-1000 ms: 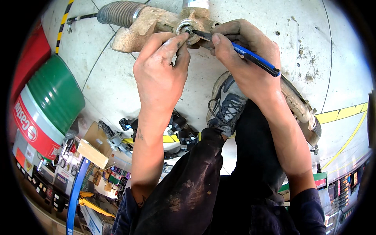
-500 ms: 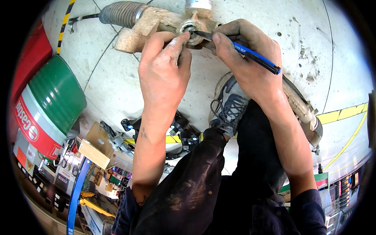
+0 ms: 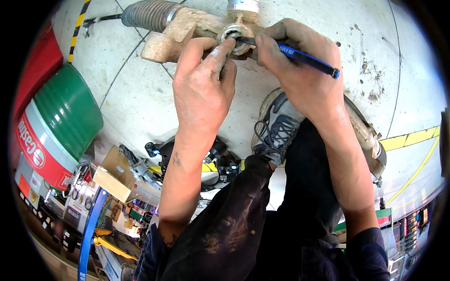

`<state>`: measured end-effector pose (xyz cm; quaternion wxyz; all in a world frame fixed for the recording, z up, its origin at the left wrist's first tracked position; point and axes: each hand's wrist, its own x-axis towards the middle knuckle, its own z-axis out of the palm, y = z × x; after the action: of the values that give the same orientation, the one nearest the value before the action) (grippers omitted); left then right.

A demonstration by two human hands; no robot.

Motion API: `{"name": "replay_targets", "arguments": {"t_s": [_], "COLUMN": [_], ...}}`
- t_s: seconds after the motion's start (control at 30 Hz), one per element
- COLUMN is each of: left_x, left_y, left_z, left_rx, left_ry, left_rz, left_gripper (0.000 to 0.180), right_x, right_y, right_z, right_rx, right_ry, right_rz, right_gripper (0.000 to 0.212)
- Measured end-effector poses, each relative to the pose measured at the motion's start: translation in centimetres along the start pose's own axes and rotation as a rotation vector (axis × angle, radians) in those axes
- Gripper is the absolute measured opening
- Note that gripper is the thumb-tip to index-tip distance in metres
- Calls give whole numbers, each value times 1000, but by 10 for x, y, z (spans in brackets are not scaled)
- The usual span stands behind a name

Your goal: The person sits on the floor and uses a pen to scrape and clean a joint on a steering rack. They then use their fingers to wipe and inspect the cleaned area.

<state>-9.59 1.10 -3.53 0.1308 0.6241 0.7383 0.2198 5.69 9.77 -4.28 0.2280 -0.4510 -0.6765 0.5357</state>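
Blue pen-like tool [image 3: 301, 56], gripped by our right hand [image 3: 307, 77], slants rightward from the round port [image 3: 231, 30]; our left hand [image 3: 202, 91] bunches fingers lower-left, hold unclear.

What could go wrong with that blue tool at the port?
The blue-and-black pen-shaped tool in the right grip points toward the fingertips of the left grip at the round port; a slip might jab them.

Grime on the steering rack housing could also drop into the port.
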Motion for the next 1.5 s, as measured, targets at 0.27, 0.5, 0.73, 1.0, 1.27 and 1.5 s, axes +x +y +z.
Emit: {"name": "replay_targets", "arguments": {"t_s": [0.27, 0.5, 0.73, 1.0, 1.27, 1.5], "left_x": [4, 5, 1, -3, 0, 2], "left_y": [0, -1, 2, 5, 2, 1], "left_z": [2, 1, -4, -5, -4, -5], "left_rx": [44, 57, 22, -15, -80, -78], "left_ry": [-3, -7, -81, -145, -135, -155], "left_rz": [23, 12, -3, -72, -71, -97], "left_gripper": [31, 31, 40, 48, 53, 53], "right_x": [6, 8, 11, 9, 12, 19], "right_y": [-7, -9, -14, -20, -17, -26], "right_z": [-9, -11, -12, -14, -13, -17], "right_rx": [-44, -51, -7, -43, 15, -44], "right_ry": [-46, -69, -136, -120, -124, -252], "right_rz": [55, 95, 172, 63, 184, 147], "right_gripper": [17, 15, 12, 8, 11, 11]}}
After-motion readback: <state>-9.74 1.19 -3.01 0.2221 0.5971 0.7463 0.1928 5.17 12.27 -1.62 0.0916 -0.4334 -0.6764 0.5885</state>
